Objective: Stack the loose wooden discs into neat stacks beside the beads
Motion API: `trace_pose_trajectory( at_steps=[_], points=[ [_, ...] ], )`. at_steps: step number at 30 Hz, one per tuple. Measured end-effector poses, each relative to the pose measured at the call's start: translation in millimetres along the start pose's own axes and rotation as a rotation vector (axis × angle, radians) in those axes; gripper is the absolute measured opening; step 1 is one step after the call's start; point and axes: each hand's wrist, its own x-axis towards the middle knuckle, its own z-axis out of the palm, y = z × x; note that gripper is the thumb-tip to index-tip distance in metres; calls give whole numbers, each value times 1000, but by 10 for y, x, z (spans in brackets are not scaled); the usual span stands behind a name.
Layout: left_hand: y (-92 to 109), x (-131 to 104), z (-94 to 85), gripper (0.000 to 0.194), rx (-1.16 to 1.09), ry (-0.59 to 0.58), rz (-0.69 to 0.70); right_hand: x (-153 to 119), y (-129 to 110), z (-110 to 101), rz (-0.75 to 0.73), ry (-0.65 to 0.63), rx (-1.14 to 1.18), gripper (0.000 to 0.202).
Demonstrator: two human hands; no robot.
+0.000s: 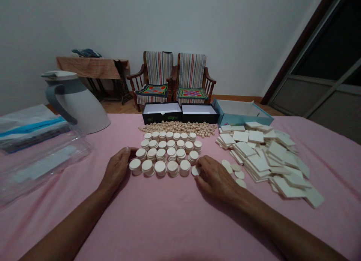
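Rows of stacked round wooden discs (pixel 160 168) stand on the pink tablecloth (pixel 163 212) in front of me. My left hand (pixel 116 169) rests at the left end of the rows, fingers stretched out beside the stacks and holding nothing I can see. At the right end of the nearest row, my right hand (pixel 216 176) has its fingers curled down over a wooden disc (pixel 195 171) at the cloth; the hand partly hides it. Several loose discs (pixel 239 174) lie to the right of that hand.
Behind the stacks is a band of small wooden beads (pixel 180 128), then two black boxes (pixel 163 114) and a light-blue box (pixel 244 110). Square wooden tiles (pixel 259 161) are heaped at right. A white jug (pixel 84 107) and clear plastic packaging (pixel 47 167) stand left.
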Motion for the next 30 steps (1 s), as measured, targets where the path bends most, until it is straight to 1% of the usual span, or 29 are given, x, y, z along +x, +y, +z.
trace_pose_trajectory(
  at_steps=[3, 5, 8, 11, 18, 23, 26, 28, 30],
  points=[
    [-38, 14, -8, 49, -18, -13, -1, 49, 37, -57, 5, 7, 18, 10],
    [-48, 19, -9, 49, -25, -15, -6, 74, 70, -76, 32, 21, -19, 12],
    [-35, 20, -7, 48, -5, -13, -18, 84, 105, -57, 77, 41, -94, 14],
    [-8, 13, -5, 46, 9, -16, -14, 80, 112, -22, 82, 53, -116, 14],
    [6, 5, -12, 47, 36, -2, -2, 91, 79, -20, 90, 2, -93, 18],
    [20, 2, -7, 46, 31, 15, -12, 79, 67, -12, 98, 5, -89, 20],
    [33, -1, -8, 45, 31, 5, -17, 91, 73, -15, 89, -7, -87, 21],
    [34, 0, -12, 45, 31, -2, -16, 111, 88, -47, 78, -29, -80, 21],
    [30, 2, -16, 45, 40, -4, -12, 123, 116, -120, 80, -65, -80, 19]
  ],
)
